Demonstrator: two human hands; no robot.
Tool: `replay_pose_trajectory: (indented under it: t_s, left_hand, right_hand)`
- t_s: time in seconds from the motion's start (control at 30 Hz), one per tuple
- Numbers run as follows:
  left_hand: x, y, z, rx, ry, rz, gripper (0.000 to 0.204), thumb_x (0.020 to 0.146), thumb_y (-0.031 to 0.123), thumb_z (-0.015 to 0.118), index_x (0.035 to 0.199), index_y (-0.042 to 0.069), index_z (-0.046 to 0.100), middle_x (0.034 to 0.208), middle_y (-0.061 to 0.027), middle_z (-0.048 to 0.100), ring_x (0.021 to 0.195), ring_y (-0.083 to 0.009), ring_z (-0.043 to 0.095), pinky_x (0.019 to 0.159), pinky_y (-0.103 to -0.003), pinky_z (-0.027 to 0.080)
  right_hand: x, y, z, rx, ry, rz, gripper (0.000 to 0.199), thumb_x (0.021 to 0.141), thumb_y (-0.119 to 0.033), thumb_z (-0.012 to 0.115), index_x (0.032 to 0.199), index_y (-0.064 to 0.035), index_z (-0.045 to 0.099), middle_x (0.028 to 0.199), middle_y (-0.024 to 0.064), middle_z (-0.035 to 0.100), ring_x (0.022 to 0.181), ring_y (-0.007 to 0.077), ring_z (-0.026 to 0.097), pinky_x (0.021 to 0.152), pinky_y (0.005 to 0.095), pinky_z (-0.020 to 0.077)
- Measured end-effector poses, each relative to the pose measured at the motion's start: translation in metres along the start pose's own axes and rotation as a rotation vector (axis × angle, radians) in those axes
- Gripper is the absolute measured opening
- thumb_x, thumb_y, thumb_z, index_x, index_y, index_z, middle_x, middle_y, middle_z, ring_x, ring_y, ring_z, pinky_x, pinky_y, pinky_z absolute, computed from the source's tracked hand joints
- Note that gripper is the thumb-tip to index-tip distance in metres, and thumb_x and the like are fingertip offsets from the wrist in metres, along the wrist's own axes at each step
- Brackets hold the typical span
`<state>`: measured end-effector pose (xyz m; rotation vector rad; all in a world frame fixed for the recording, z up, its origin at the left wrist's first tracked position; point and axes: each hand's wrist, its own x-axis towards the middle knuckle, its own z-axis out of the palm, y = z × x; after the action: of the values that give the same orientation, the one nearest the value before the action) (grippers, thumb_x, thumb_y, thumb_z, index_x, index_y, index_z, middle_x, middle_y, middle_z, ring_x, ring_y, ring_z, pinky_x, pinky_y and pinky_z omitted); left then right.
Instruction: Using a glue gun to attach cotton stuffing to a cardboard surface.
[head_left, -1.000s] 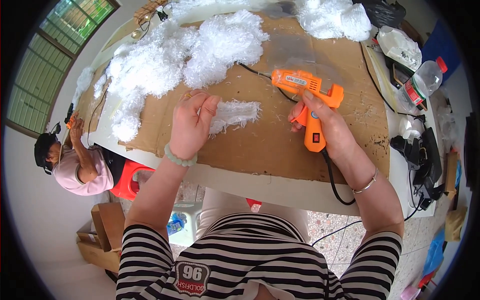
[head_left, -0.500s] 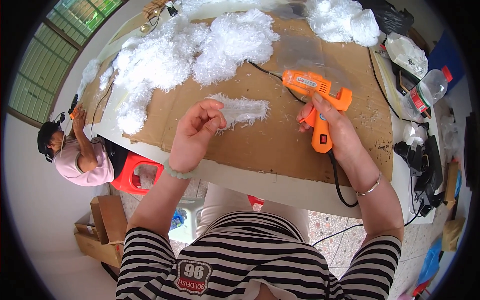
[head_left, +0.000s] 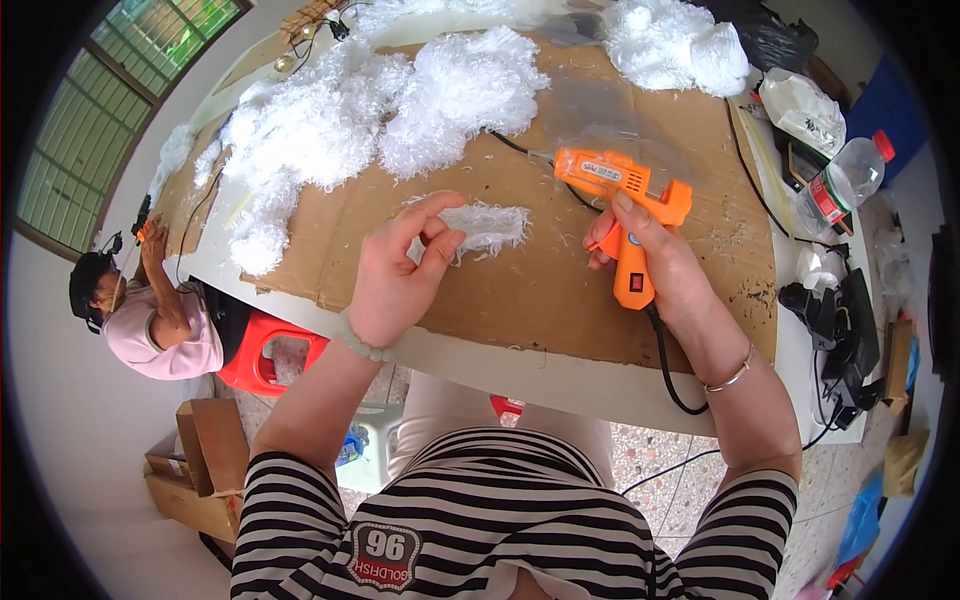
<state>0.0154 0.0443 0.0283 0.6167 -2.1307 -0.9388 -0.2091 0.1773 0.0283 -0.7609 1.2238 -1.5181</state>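
Note:
An orange hot glue gun (head_left: 603, 172) is gripped in my right hand (head_left: 668, 265), its nozzle turned left above the cardboard and its black cord hanging from the handle. My left hand (head_left: 393, 275) hovers over the cardboard with the index finger and thumb apart and the other fingers curled. Nothing shows between them. Just past its fingertips a short strip of shaggy white trim (head_left: 495, 228) lies flat, its left end partly hidden behind the fingers.
Brown cardboard (head_left: 500, 310) covers the white table. Fluffy white piles (head_left: 320, 120) fill its far left, with another white heap (head_left: 675, 45) far right. A plastic bottle (head_left: 850, 180) and black power adapters (head_left: 845, 320) line the right edge. Another person (head_left: 165, 325) sits at left.
My left index finger and thumb have spread apart. The whole view has shifted slightly; the glue gun stays in my right hand.

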Motion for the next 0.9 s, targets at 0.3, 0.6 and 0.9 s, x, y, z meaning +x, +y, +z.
replay_pose_trajectory:
  t_s: [0.3, 0.6, 0.9]
  left_hand:
    - [0.023, -0.007, 0.028, 0.560, -0.047, 0.482, 0.020, 0.063, 0.004, 0.071, 0.081, 0.007, 0.061, 0.077, -0.0054, 0.057, 0.076, -0.0268, 0.054, 0.071, -0.038, 0.042]
    - [0.024, -0.015, 0.028, 0.528, -0.010, 0.226, 0.032, 0.063, 0.002, 0.064, 0.093, 0.009, 0.054, 0.084, -0.0084, 0.057, 0.078, -0.0304, 0.054, 0.071, -0.039, 0.043]
    - [0.032, -0.015, 0.027, 0.652, -0.157, 0.414, 0.040, 0.060, 0.003, 0.059, 0.099, 0.012, 0.062, 0.094, -0.0054, 0.059, 0.093, -0.0286, 0.053, 0.078, -0.041, 0.042]
  right_hand:
    - [0.001, 0.002, -0.002, 0.006, -0.014, -0.002, 0.037, 0.091, -0.039, 0.051, 0.086, -0.0033, 0.058, 0.079, 0.0082, 0.061, 0.069, 0.0165, 0.057, 0.066, 0.0303, 0.0478]
    - [0.001, -0.001, -0.001, 0.021, -0.001, 0.018, 0.034, 0.091, -0.037, 0.052, 0.096, -0.0031, 0.057, 0.078, 0.0082, 0.061, 0.072, 0.0167, 0.058, 0.067, 0.0310, 0.0485]
    - [0.004, 0.006, -0.003, 0.101, 0.078, -0.030, 0.035, 0.091, -0.039, 0.050, 0.085, -0.0051, 0.058, 0.080, 0.0078, 0.059, 0.069, 0.0145, 0.053, 0.068, 0.0304, 0.0468]
